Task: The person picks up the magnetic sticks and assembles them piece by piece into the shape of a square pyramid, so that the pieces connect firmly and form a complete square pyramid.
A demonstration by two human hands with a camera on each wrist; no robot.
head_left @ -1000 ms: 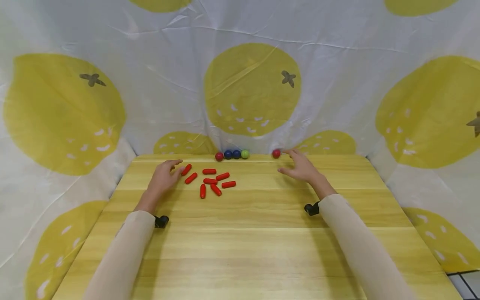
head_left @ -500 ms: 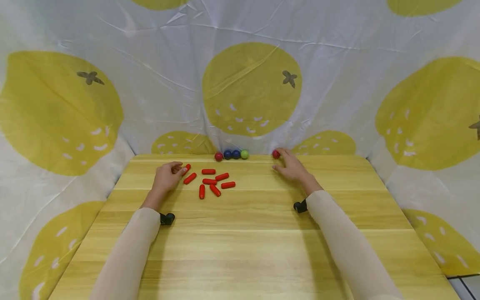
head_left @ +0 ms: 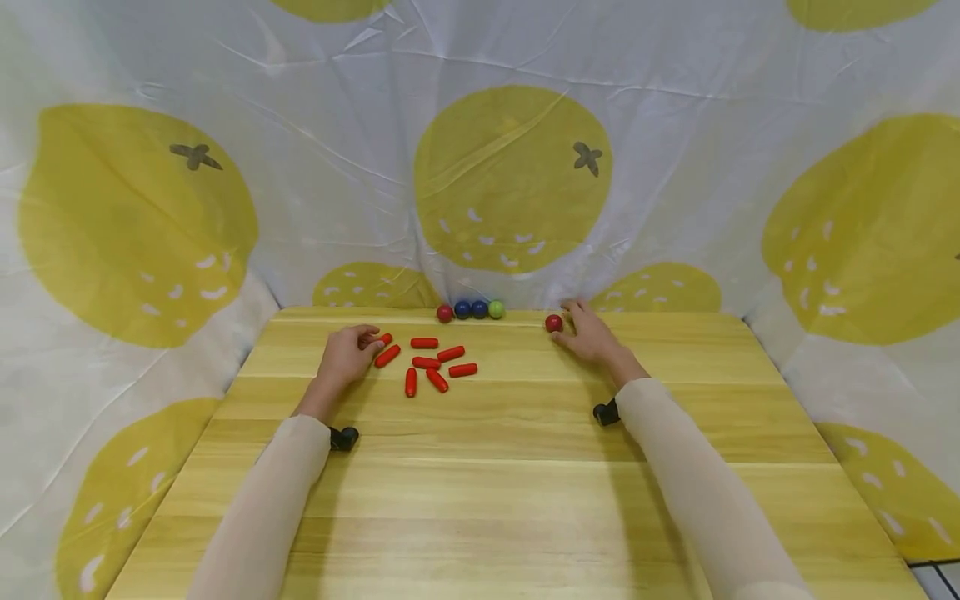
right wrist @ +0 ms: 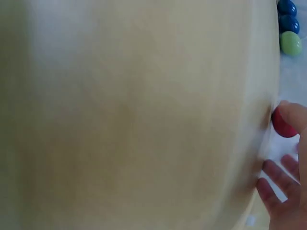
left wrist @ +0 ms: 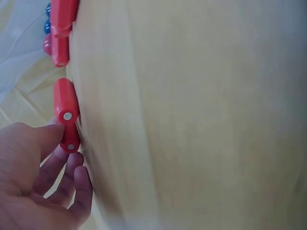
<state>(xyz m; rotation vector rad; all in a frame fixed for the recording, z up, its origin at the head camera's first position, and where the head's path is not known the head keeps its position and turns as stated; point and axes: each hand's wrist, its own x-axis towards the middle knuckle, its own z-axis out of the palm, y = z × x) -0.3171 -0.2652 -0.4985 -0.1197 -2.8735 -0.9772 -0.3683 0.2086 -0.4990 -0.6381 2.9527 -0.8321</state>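
My left hand (head_left: pixel 347 357) is at the left end of a scatter of short red rods with silvery discs in their ends. Between its thumb and forefinger it pinches one red rod (left wrist: pixel 70 139), partly hidden by the hand in the head view. Close beside that lies another red rod (head_left: pixel 387 356). Near the back edge, my right hand (head_left: pixel 591 337) has its fingers spread around a glossy red ball (head_left: pixel 553 323). The thumb overlaps the ball in the right wrist view (right wrist: pixel 283 125), while the other fingers are loosely extended behind and beside it.
Along the back edge sit a second red ball (head_left: pixel 445 313), two dark blue balls (head_left: pixel 471 309) and a green ball (head_left: pixel 496 309) in a row. Several more red rods (head_left: pixel 426 363) lie left of centre on the wooden table (head_left: pixel 480 500). A lemon-print cloth (head_left: pixel 517 183) hangs behind.
My right hand has moved left to the red ball, which has rolled a little away from the cloth. The left thumb and forefinger have closed on the red rod and shifted it slightly.
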